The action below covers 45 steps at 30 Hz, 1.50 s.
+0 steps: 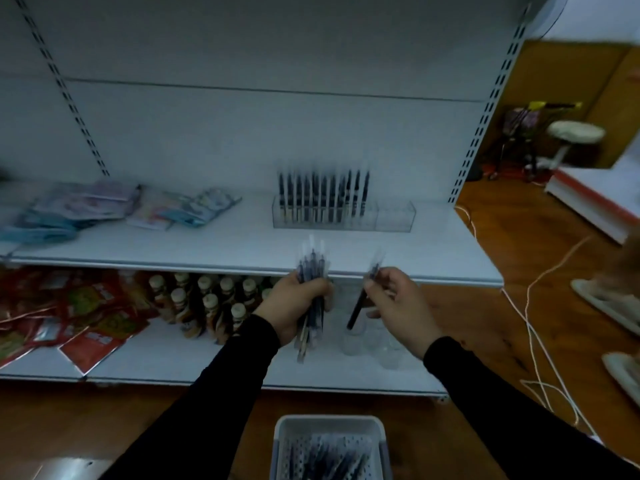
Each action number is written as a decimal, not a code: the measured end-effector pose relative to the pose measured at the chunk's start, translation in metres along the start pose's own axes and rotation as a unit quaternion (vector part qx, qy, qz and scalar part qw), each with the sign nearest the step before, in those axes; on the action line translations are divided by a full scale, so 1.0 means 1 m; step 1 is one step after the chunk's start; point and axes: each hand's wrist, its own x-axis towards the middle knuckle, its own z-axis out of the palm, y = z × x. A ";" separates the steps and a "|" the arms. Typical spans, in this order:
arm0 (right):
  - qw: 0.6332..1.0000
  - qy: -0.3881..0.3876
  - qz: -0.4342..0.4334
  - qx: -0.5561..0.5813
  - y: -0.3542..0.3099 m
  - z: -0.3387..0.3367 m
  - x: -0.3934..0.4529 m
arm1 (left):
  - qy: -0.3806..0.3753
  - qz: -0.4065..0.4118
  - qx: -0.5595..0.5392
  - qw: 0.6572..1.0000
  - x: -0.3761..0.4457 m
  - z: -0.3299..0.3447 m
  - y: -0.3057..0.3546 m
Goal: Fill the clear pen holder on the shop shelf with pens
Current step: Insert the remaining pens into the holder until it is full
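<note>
Nearest, a basket [330, 424] holds spare pens. Left hand [294, 301] grips a bundle [311, 271]; right hand [394, 299] pinches one pen [360, 306]. Best to lower it upright into the holder [343, 216] on the shelf [242, 244], at the empty right end.

My sleeves [221, 386] are black. The shelf [207, 244] is white, the pens [323, 194] dark, the packets [90, 317] at left red, the floor [502, 317] orange-brown wood grain.
</note>
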 end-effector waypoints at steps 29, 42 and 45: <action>0.963 0.194 -0.126 -0.136 -0.044 -0.054 0.223 | 0.067 0.022 -0.163 0.984 0.100 0.005 0.033; 0.954 0.143 -0.129 -0.227 -0.031 -0.044 0.227 | 0.066 0.025 -0.152 0.986 0.095 0.009 0.035; 0.957 0.148 -0.122 -0.216 -0.030 -0.043 0.227 | 0.067 0.025 -0.149 0.986 0.095 0.011 0.035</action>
